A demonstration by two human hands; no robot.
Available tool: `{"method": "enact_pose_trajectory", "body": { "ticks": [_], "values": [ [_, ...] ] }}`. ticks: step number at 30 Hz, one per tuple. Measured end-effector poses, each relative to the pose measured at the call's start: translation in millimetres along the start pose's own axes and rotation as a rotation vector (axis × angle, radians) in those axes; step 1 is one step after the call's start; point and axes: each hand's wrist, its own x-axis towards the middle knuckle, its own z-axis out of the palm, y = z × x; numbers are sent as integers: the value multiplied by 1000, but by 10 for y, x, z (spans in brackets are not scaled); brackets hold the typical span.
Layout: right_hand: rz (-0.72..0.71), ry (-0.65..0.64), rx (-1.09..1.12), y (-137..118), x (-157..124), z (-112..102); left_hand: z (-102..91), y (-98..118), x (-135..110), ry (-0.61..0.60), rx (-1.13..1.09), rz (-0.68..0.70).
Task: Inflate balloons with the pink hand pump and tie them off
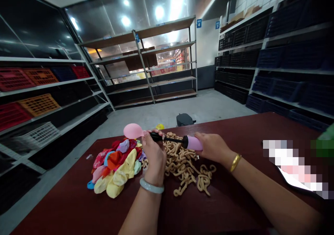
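Both forearms reach in from the bottom edge over a dark red table [78,210], the left wrist in a pale green bangle [151,187], the right in a gold one [235,162]. Closed around the black nozzle end of a hand pump [194,143], the left hand [153,151] pinches the neck of a pink balloon [133,130] onto it; the partly filled balloon juts out left of the fist, above the table. Wrapped tight, the right hand [212,146] grips the pump's lilac barrel. A heap of limp coloured balloons [117,169] lies just left of the left hand, and a tangle of tan curled pieces [185,169] lies under and between the hands. Far back, a blue sign [199,23] on the shelving reads "4"; a second blue sign [217,24] beside it is too small to read.
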Motion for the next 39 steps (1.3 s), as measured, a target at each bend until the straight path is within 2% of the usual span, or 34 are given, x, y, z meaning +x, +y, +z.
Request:
{"method": "enact_pose_trajectory", "body": {
  "ticks": [3,6,9,15,19,25,28,33,39],
  "values": [
    [-10,16,33,-58,-14,-62,83,-121,-192,-44,38,-150],
    [-5,22,66,-86,-18,-93,151,-166,-322,-142,18,-312],
    [0,16,95,-89,-24,-98,191,-160,-355,-182,7,-365],
    [-9,16,174,-170,-35,-53,240,-148,-346,-148,-35,-249],
    [-18,-42,269,-213,-24,-69,228,-30,-270,-164,-34,-189],
    [-82,-156,346,-7,4,-125,39,318,86,-73,-76,-33],
    [-74,-180,298,111,19,-90,-32,376,192,-41,-67,31],
    [-62,-110,179,114,0,-49,-23,199,122,-17,-85,10],
    [-40,-53,175,-51,-39,-81,159,-111,-303,-92,-79,-138]
  ]
}}
